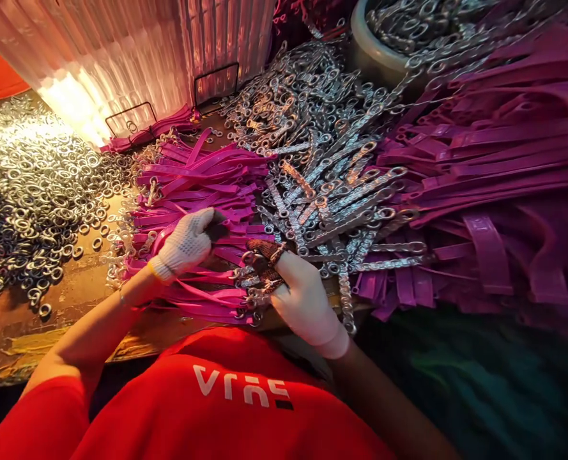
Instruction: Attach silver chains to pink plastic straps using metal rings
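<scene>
My left hand (186, 245), in a white dotted knit glove with dark fingertips, is closed on a magenta strap (227, 225). My right hand (299, 291) wears a white glove with brown finger covers. Its fingers are curled together beside small metal rings (249, 258); what they grip is partly hidden. Beneath both hands lies a layered pile of magenta straps (202, 169), many with metal links at their ends. Twisted metal chain pieces (334, 220) with ring ends lie just beyond my right hand.
Loose metal rings (48, 185) are heaped on the left of the wooden table (89, 271). A clear ribbed plastic container (135, 57) stands behind the straps. More chains fill a round tub (360, 32) at back right. Thick bundles of purple straps (494, 160) lie on the right.
</scene>
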The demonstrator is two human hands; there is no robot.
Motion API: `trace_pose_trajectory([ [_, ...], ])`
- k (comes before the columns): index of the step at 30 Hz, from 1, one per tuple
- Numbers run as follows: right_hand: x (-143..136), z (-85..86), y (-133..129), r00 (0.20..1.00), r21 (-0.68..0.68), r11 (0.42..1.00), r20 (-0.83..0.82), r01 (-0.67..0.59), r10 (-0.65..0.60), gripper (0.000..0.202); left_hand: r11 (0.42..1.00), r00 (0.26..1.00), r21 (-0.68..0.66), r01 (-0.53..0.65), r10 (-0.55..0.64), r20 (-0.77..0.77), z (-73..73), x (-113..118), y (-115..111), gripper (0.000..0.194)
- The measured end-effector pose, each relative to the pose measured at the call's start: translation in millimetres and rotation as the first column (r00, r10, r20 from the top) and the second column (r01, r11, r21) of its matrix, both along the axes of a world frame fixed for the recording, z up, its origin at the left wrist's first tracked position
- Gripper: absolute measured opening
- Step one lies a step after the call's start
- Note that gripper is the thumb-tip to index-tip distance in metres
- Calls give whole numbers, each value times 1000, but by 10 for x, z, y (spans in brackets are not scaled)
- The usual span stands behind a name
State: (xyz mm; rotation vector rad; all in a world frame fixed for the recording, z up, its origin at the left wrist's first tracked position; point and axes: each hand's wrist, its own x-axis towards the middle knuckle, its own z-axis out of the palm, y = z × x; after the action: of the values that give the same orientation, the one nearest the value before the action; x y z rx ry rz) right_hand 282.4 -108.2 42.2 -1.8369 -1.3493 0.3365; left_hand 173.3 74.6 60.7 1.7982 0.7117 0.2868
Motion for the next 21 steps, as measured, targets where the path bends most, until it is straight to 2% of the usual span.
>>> trace_pose_trajectory([
  [2, -39, 36, 55, 998, -33, 998, 43, -54, 55, 45, 989, 999, -144, -17, 12, -33, 66, -212, -113, 24],
  [5, -121, 94, 133, 964, -129, 989, 244, -75, 105, 30, 952, 999, -305, -38, 26, -41, 166, -428, -282, 34],
  [7, -175, 132, 161, 906, -186, 979, 397, -79, 149, 20, 954, 998, -299, -7, -13, -67, 215, -498, -365, 37],
  [9, -217, 156, 163, 840, -210, 974, 511, -84, 183, 12, 979, 992, -198, 50, -71, -103, 220, -532, -420, 38],
  [12, -255, 131, 140, 776, -211, 974, 599, -86, 198, 9, 989, 981, 26, 149, -144, -126, 104, -574, -475, 28],
  [15, -275, 44, 119, 773, -208, 975, 604, -84, 195, 10, 953, 969, 232, 197, -153, -195, -119, -633, -522, 9],
  [16, -280, 19, 117, 783, -214, 974, 591, -79, 194, 11, 945, 966, 257, 203, -150, -211, -194, -654, -530, 11],
  [18, -284, -1, 119, 811, -249, 965, 546, -82, 210, 14, 958, 969, 199, 206, -171, -177, -310, -687, -529, 14],
  [21, -279, 62, 143, 840, -362, 923, 454, -132, 298, 23, 981, 982, 56, 183, -180, -60, -377, -711, -501, 23],
])
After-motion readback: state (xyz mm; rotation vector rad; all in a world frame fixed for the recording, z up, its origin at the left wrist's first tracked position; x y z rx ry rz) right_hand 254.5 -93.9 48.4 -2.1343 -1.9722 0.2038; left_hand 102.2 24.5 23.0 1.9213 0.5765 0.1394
